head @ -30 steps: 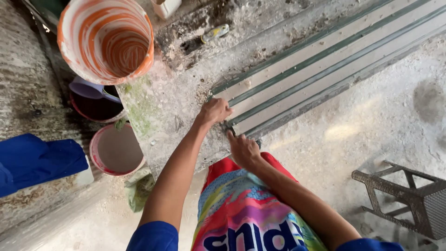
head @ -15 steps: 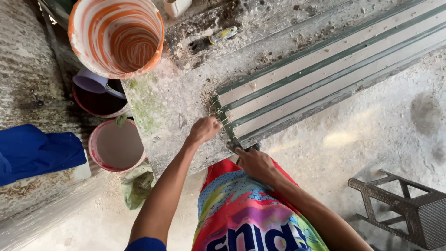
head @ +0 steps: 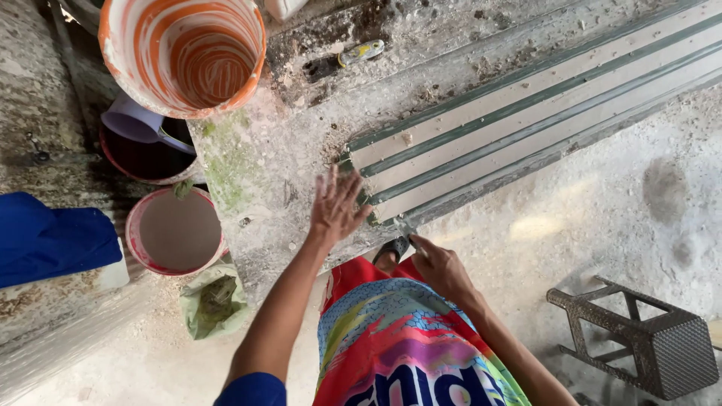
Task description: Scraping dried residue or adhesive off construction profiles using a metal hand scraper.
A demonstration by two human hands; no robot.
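Observation:
A long mould of green ribs and pale plaster strips (head: 526,128) lies slanted on a dusty slab (head: 256,188). My left hand (head: 336,207) hovers flat with fingers spread by the mould's near end, holding nothing. My right hand (head: 438,267) is closed at the mould's lower corner, pinching its edge; what sits in the fingers cannot be made out. A bright multicoloured cloth (head: 398,338) covers my lap below both hands.
An orange-and-white streaked bucket (head: 184,56) stands at the top left. Below it sit a dark red pail with a lilac scoop (head: 143,146) and a pink pail (head: 174,231). Blue cloth (head: 53,239) lies left, a wicker stool (head: 639,338) right, a scraper (head: 359,51) up top.
My left hand has lifted off the mould's end and spread its fingers. My right hand has slid down to the lower corner. The view has shifted toward the mould.

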